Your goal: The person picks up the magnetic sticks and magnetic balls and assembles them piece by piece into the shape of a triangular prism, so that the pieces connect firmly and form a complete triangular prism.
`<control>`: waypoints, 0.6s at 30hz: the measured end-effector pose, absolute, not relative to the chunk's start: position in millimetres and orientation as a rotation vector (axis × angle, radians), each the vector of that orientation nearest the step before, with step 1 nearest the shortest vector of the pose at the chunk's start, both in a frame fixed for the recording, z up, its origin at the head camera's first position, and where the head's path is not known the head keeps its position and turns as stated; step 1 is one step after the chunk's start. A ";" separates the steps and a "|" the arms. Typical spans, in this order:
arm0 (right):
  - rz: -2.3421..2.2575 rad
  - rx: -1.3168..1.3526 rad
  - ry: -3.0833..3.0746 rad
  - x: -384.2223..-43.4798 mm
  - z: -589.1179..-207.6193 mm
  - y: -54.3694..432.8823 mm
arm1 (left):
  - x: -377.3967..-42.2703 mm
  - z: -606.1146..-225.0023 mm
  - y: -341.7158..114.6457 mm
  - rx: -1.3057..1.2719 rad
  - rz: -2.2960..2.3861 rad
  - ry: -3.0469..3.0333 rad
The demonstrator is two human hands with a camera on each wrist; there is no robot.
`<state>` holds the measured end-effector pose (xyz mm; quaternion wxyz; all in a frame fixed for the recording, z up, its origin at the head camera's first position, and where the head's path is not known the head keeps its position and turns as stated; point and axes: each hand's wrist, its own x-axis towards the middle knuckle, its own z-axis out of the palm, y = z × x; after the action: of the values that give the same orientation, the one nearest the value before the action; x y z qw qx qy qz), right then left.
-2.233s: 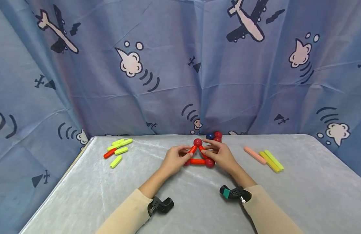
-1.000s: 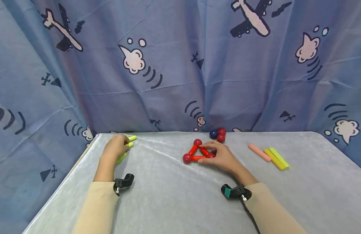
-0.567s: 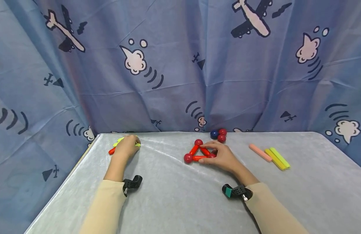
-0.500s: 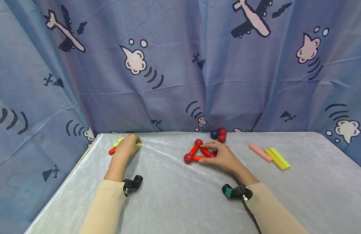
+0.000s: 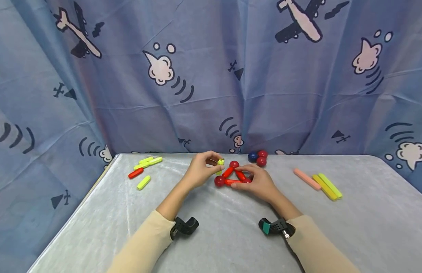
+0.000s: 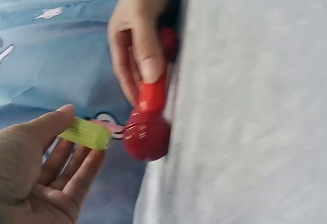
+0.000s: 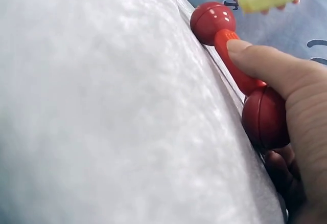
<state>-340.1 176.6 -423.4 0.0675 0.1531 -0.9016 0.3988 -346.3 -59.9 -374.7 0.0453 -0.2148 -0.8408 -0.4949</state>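
My left hand [image 5: 199,170] pinches a short yellow-green rod [image 6: 86,133] between thumb and fingers, upright in the head view, just left of a triangle. That triangle lies on the table, made of short red rods [image 5: 228,172] joined by red balls [image 5: 219,181] at its corners. My right hand [image 5: 260,182] grips its right side, covering part of the right corner ball [image 7: 266,117]. In the right wrist view the thumb presses along the front red rod [image 7: 236,63]. In the left wrist view the yellow-green rod's end points at the near corner ball [image 6: 147,137], a small gap between them.
Several yellow-green rods [image 5: 144,182] and one red rod [image 5: 136,173] lie at the table's left. Two red balls [image 5: 261,162] and a blue ball [image 5: 253,157] sit behind the triangle. Longer salmon [image 5: 307,179] and yellow [image 5: 325,187] rods lie right. A printed curtain [image 5: 197,76] hangs behind.
My left hand left the triangle, reached to the rods at the left, took a yellow-green one and brought it back beside the triangle. My right hand has stayed at the triangle's right side.
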 end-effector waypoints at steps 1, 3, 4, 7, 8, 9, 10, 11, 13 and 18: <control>1.193 0.466 -2.715 -339.9 -423.4 176.0 | -345.9 -376.9 -56.5 -0.644 -1.513 -2.565; 1.187 0.479 -2.711 -339.9 -423.3 175.0 | -345.3 -380.6 -53.6 -0.620 -1.529 -2.556; 1.187 0.478 -2.709 -339.8 -423.1 174.7 | -345.7 -382.5 -53.0 -0.616 -1.535 -2.554; 1.179 0.475 -2.697 -339.2 -422.8 174.9 | -347.6 -387.7 -53.3 -0.675 -1.503 -2.589; 1.184 0.468 -2.691 -338.8 -422.6 175.2 | -348.0 -389.2 -53.7 -0.707 -1.471 -2.618; 1.179 0.462 -2.687 -338.6 -422.5 175.4 | -348.9 -391.1 -54.0 -0.731 -1.437 -2.652; 1.176 0.456 -2.687 -338.4 -422.5 175.5 | -349.7 -393.1 -54.4 -0.748 -1.404 -2.685; 1.170 0.453 -2.691 -338.3 -422.4 175.6 | -350.1 -394.9 -55.1 -0.761 -1.376 -2.713; 1.174 0.438 -2.704 -338.1 -422.0 175.8 | -350.2 -398.0 -56.7 -0.751 -1.360 -2.741; 1.259 0.408 -2.663 -337.1 -420.5 180.0 | -353.4 -407.6 -61.2 -0.610 -1.490 -2.645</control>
<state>-337.1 180.0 -420.5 0.0838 0.1366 -0.8923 0.4220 -353.4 -61.2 -407.6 0.0223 -0.1970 -0.8540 -0.4811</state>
